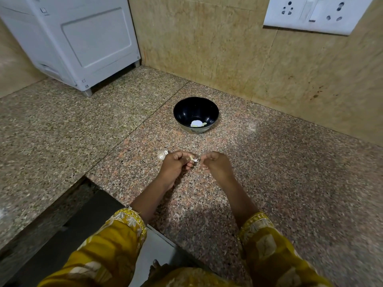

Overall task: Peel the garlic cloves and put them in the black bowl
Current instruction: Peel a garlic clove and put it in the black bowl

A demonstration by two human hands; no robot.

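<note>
Yellow sleeves [122, 233] lead up from the bottom edge to two hands meeting over the speckled worktop [290, 183], seen from my remote desk. The left hand [176, 165] grips a garlic clove [191, 158], fingers curled round its body. The right hand [216, 165], fingers also curled, appears to pinch the loose skin [195, 160] at its tip. The clove's long axis runs left to right between the hands, papery tip toward the right hand. I judge it light and firm, with thin, brittle skin and slippery bared flesh: best held by the fat body and pulled at the tip. Another garlic piece [162, 155] lies just beside the left hand. The black bowl [186, 106] beyond holds what seem to be peeled cloves [204, 124].
</note>
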